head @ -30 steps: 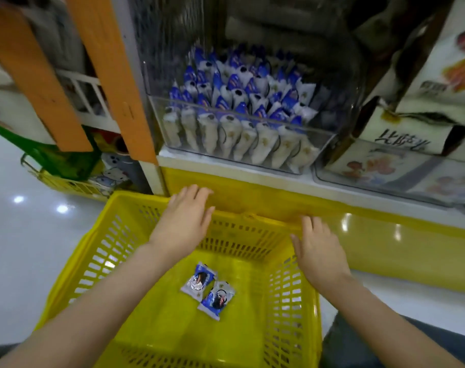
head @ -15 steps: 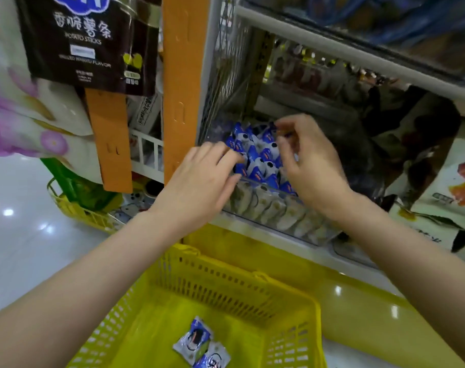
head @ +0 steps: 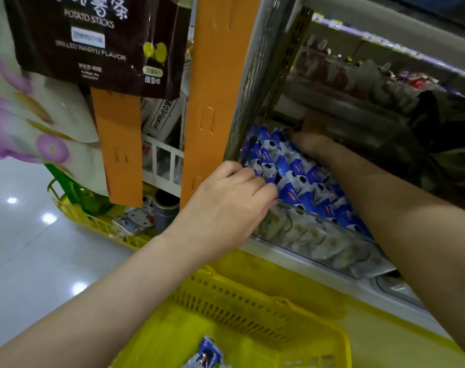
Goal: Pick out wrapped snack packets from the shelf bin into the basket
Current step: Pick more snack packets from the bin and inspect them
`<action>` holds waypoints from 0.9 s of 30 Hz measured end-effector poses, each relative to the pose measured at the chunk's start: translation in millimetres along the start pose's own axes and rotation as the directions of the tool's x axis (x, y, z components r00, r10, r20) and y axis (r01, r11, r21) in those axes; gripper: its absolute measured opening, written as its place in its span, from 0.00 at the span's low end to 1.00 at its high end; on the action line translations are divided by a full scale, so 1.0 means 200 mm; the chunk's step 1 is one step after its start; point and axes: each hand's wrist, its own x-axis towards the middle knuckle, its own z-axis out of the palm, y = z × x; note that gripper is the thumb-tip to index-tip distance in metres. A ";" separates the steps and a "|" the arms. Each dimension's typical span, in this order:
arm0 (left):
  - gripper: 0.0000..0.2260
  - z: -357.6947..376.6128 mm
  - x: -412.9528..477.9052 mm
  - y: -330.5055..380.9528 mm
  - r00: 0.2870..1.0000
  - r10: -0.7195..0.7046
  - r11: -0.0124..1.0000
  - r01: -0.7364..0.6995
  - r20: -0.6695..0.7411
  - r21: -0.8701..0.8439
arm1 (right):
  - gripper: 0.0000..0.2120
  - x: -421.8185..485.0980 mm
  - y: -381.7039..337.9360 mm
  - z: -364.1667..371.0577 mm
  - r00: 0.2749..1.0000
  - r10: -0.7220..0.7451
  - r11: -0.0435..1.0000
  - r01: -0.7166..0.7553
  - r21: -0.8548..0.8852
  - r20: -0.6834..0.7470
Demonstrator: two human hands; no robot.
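A clear shelf bin holds several blue-and-white wrapped snack packets standing in rows. My left hand is at the bin's front left corner, its fingers curled onto the front packets. My right hand reaches deep to the back of the bin in shadow, fingers among the rear packets; I cannot tell whether it grips one. Below, the yellow basket holds a blue-and-white packet at the frame's bottom edge.
An orange upright post and perforated metal side panel border the bin on the left. A dark potato sticks bag hangs at upper left. Another yellow basket with goods sits on the glossy floor at left.
Both hands rose from the basket rim into the shelf bin. Since half a second ago the right hand has pushed farther back and the left has curled onto the front packets.
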 end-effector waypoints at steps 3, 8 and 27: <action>0.12 0.01 0.00 0.00 1.000 0.011 1.000 -0.011 -0.025 0.018 | 0.21 0.04 0.00 0.01 0.997 0.074 0.995 -0.072 0.063 -0.035; 0.12 0.01 0.00 0.01 1.000 0.006 0.999 -0.006 -0.025 0.034 | 0.22 0.05 0.00 0.01 0.995 0.098 0.985 -0.099 0.142 0.016; 0.12 0.00 0.00 0.03 0.999 -0.051 0.999 0.051 0.009 0.003 | 0.13 0.05 -0.03 -0.02 0.999 -0.026 0.984 0.032 0.177 -0.036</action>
